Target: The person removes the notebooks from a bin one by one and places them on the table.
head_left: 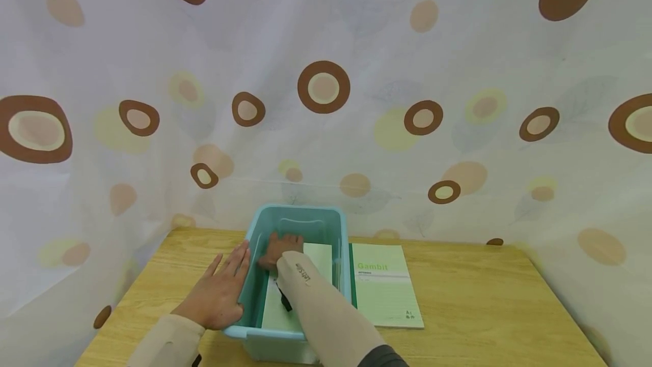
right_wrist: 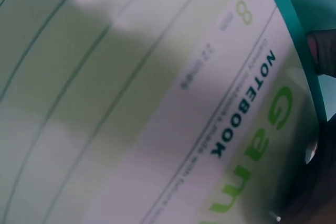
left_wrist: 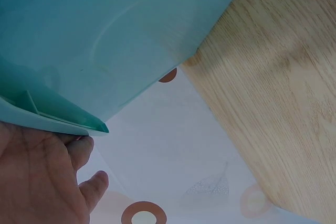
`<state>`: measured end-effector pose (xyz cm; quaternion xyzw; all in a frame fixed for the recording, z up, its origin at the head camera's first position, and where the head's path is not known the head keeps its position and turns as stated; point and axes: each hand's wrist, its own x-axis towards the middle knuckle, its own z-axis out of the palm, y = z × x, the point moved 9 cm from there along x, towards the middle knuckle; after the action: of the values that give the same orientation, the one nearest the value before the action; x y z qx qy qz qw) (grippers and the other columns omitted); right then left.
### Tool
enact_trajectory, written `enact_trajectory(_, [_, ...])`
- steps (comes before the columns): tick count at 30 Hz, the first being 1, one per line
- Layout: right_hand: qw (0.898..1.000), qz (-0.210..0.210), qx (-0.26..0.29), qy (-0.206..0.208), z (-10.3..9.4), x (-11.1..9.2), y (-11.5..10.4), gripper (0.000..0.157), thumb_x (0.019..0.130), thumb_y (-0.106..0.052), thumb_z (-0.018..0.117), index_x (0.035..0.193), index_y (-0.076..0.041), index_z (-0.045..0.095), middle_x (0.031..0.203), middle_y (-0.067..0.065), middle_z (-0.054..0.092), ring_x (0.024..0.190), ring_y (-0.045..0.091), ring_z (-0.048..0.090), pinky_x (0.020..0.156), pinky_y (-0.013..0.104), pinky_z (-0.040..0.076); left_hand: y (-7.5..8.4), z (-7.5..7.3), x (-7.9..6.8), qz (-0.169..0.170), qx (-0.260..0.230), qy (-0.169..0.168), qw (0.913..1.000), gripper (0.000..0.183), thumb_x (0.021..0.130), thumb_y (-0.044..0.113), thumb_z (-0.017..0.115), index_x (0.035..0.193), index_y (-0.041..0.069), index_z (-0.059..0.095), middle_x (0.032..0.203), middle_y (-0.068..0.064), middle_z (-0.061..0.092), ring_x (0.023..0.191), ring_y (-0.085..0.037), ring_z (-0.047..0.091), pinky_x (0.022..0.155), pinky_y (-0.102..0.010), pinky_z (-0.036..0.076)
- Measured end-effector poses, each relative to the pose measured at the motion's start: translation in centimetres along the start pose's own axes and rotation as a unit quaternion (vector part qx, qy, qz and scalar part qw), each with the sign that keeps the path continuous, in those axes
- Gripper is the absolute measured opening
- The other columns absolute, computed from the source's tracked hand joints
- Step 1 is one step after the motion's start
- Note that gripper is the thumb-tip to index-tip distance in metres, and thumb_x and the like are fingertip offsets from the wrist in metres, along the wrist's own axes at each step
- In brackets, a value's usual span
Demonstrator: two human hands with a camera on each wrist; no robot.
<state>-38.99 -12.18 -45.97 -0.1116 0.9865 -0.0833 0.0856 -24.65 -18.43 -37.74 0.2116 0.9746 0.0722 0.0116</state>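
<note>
A light blue plastic bin (head_left: 294,334) stands on the table, with a pale green Gambit notebook (head_left: 321,256) inside it. My right hand (head_left: 282,247) reaches into the bin and grips this notebook near its upper left corner. In the right wrist view, one fingertip (right_wrist: 321,51) meets the dark green spine, while other fingers lie dark over the cover's lower right. My left hand (head_left: 219,293) rests along the bin's left rim, fingers extended; the left wrist view shows its palm just under the rim.
A second Gambit notebook (head_left: 384,285) lies flat beside the bin's right wall. The wood-grain table (head_left: 474,299) extends to both sides. Behind it hangs a white sheet (head_left: 367,146) patterned with brown and beige ovals.
</note>
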Motion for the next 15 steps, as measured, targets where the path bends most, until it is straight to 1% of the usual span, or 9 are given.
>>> enact_trajectory(5, [1.000,0.006,-0.015,0.012,-0.6,-0.1,0.1,0.062,0.084,-0.053,0.057,0.133,-0.015,0.052,0.122,0.012,0.061,0.113,0.027,0.055,0.098,0.045,0.035,0.1,-0.1,0.1,-0.003,0.001,-0.004,1.0000,0.081,0.073,0.010,0.052,0.146,-0.013,0.025,0.157,-0.024,0.016,0.144,-0.037,0.021,0.112,-0.060,0.014])
enact_trajectory(9, [1.000,0.009,-0.016,0.019,-1.0,0.0,-0.1,0.064,0.085,-0.055,0.055,0.135,-0.014,0.052,0.126,0.012,0.060,0.118,0.027,0.053,0.101,0.047,0.034,0.3,-0.1,0.1,-0.002,0.000,-0.004,1.0000,0.081,0.073,0.009,0.052,0.146,-0.014,0.026,0.156,-0.025,0.017,0.143,-0.037,0.021,0.112,-0.060,0.014])
enact_trajectory(12, [1.000,0.009,-0.014,0.024,-1.6,-0.1,-0.3,0.067,0.086,-0.056,0.053,0.138,-0.014,0.050,0.130,0.012,0.057,0.122,0.028,0.050,0.102,0.048,0.032,0.3,-0.1,0.1,0.000,0.001,-0.001,1.0000,0.080,0.073,0.010,0.053,0.145,-0.014,0.026,0.156,-0.025,0.017,0.143,-0.037,0.022,0.112,-0.060,0.015])
enact_trajectory(15, [0.999,0.004,-0.013,0.033,-2.6,-0.3,-0.6,0.067,0.086,-0.056,0.053,0.138,-0.014,0.049,0.131,0.011,0.057,0.123,0.028,0.050,0.103,0.048,0.032,0.2,0.0,0.1,0.001,0.001,0.000,1.0000,0.080,0.074,0.010,0.054,0.145,-0.014,0.026,0.156,-0.025,0.017,0.143,-0.037,0.022,0.112,-0.060,0.015])
